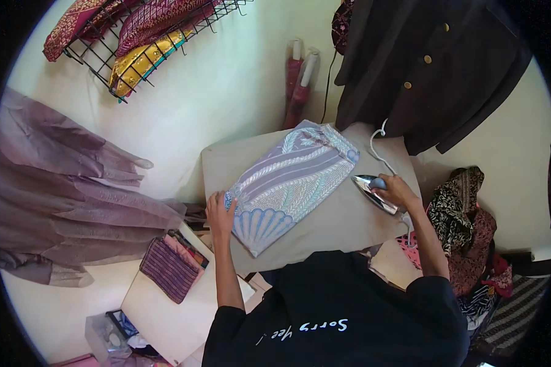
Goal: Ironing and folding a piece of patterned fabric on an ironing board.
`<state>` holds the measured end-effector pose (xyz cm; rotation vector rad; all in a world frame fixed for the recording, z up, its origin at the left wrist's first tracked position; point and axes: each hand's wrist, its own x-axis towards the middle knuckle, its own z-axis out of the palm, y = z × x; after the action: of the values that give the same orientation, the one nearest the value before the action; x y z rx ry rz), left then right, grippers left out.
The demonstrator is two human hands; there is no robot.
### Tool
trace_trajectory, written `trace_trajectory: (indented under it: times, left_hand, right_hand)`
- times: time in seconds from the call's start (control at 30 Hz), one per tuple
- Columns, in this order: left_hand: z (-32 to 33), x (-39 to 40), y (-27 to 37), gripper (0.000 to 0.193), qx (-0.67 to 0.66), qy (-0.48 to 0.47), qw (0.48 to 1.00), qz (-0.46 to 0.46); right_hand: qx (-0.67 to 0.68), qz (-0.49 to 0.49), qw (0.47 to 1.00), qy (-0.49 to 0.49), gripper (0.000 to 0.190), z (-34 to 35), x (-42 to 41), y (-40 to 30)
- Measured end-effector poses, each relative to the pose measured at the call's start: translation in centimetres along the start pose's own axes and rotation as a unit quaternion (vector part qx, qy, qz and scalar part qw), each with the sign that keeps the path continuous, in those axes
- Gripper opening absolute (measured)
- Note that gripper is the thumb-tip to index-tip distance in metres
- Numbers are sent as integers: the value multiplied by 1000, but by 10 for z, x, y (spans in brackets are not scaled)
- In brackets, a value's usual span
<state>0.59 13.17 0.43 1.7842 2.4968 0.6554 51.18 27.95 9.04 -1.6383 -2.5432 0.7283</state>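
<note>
My right hand grips the handle of an electric clothes iron, whose shiny pointed front faces the cloth. The iron is at the right of the covered ironing table, beside the cloth rather than over it; whether it touches the cover I cannot tell. A folded patterned cloth in lilac, white and pale blue lies slantwise across the table, with a blue fan motif at its near end. My left hand rests on its left edge, fingers on the fabric. A white cord runs up behind the iron.
A dark garment with brass-coloured buttons hangs at the back right. Heaped clothes lie to the right. Sheer mauve fabric hangs left, above a white table bearing folded purple cloth. A black wire rack holds textiles.
</note>
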Motion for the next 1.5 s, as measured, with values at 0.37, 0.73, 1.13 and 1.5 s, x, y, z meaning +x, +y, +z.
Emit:
trace_trajectory:
  times: [0.37,0.73,1.13,1.5]
  left_hand:
    - [-5,19,-36,38,-142,-164,968,-124]
    - [-11,8,-49,28,-413,-64,881,-222]
    - [-127,41,38,33,-702,-100,683,-178]
    - [-168,154,217,26,-521,-51,838,153]
  right_hand:
    - [-145,22,946,288,47,39,1,-65]
    - [-10,-407,905,123,45,227,22,-235]
    - [346,-273,874,203,33,79,5,-224]
    - [417,-233,772,418,16,-126,69,-149]
